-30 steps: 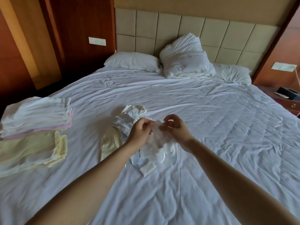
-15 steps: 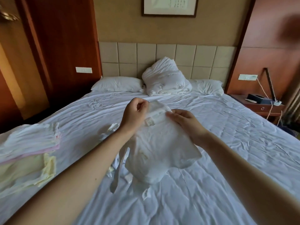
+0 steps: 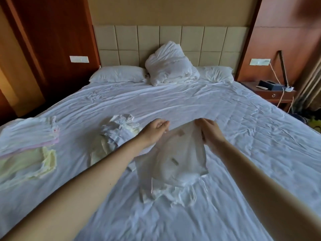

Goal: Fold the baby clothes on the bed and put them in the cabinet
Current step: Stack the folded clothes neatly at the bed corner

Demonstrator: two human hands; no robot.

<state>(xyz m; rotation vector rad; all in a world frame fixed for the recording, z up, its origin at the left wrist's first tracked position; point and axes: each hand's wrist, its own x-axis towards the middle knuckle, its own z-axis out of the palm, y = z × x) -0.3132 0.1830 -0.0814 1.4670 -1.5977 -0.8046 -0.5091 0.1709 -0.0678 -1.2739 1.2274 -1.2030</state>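
Person is leaning in at the near end of the bed (image 3: pixel 191 105), both bare forearms reaching out over the creased white sheet.

Left hand (image 3: pixel 154 131) is pinching the upper left edge of a white baby garment (image 3: pixel 175 153), fingers curled in toward the thumb. Right hand (image 3: pixel 211 132) is gripping the upper right edge, fingers curled round the cloth. The garment is hanging between the two hands, lifted off the sheet at the top. One small label is showing near its upper edge and another lower down. Its lower part is drooping toward a crumpled bunch of white clothes (image 3: pixel 173 195) lying on the sheet beneath; whether the two are touching cannot be told.

Just left of the left hand, a loose heap of unfolded clothes (image 3: pixel 118 134), white and pale yellow, is lying on the sheet. Farther left, near the bed's edge, two folded stacks are sitting one against the other. The white and pink stack (image 3: pixel 29 134) is toward the headboard end, and the pale yellow stack (image 3: pixel 26 166) is nearer the person.

At the head of the bed, a bunched duvet (image 3: pixel 171 66) is leaning against the padded headboard (image 3: pixel 173 39), with a left pillow (image 3: pixel 118 76) and a right pillow (image 3: pixel 217 75) flanking it. A nightstand (image 3: pixel 276 94) is standing to the right of the bed, carrying a dark box.
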